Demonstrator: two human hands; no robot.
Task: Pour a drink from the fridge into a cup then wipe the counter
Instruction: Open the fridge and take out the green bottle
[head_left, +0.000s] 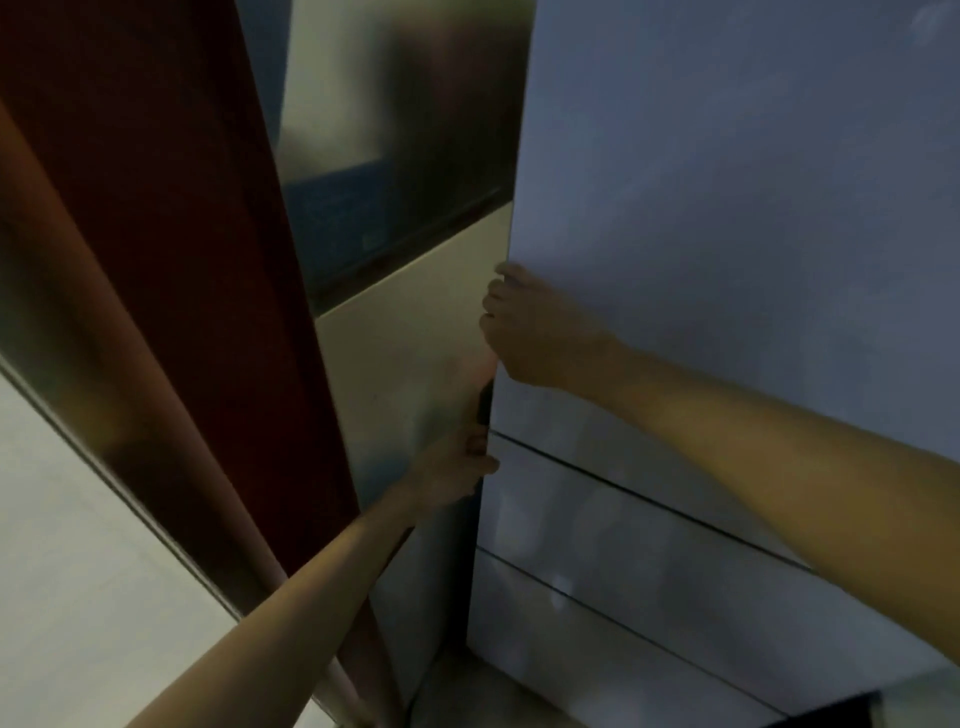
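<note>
Found right grip (530, 325) on the left edge of the grey fridge door (727, 182), fingers curled round that edge. Found left grip (457, 470) lower on the same edge, fingers hooked into the dark gap just above the seam of the drawer front (597, 525). Cannot tell through the blur whether the door is sealed or barely cracked. Saw no drink, cup or worktop in view; presumed the drink to be inside, behind the door. Judged the step in hand to be opening the fridge, with the task barely begun.

Hazards noted from this position:
- Slipping off the smooth door edge, through pulling against the seal with fingertips alone.
- Trapping the left fingers in the narrow gap, through the door springing back after a half pull.
- Drawing out the drawer front instead of the door, through the left grip sitting so close to the seam.
- Striking the dark red panel (171, 234) standing near on the left, through swinging the door wide and fast.
- Jolting any bottles inside, through a hard yank at release of the seal; possible toppling or leaking before pouring.

Recommend a steady pull, led by the right grip
</note>
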